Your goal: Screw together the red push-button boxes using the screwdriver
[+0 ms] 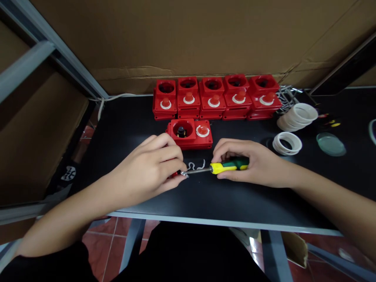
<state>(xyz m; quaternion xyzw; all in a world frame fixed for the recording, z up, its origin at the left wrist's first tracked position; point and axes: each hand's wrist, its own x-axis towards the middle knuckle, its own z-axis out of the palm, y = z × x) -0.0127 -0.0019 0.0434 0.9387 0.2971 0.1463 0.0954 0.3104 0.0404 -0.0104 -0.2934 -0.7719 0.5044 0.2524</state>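
My right hand [245, 162] is closed around a yellow and green screwdriver [219, 168], whose metal shaft points left. My left hand [152, 166] is curled at the shaft's tip, fingers pinched on a small red part [174, 175] that is mostly hidden. A few small white curved pieces [196, 165] lie on the black table [205, 196] just behind the shaft. A red box [190, 133] with a round opening and a red button in a white ring sits right behind both hands.
A row of several similar red boxes [214, 97] stands along the back by the cardboard wall. White rings [296, 116] are stacked at right, another white ring [287, 143] nearer, a clear disc [331, 143] beside them. Metal clips [286, 96] lie behind the rings.
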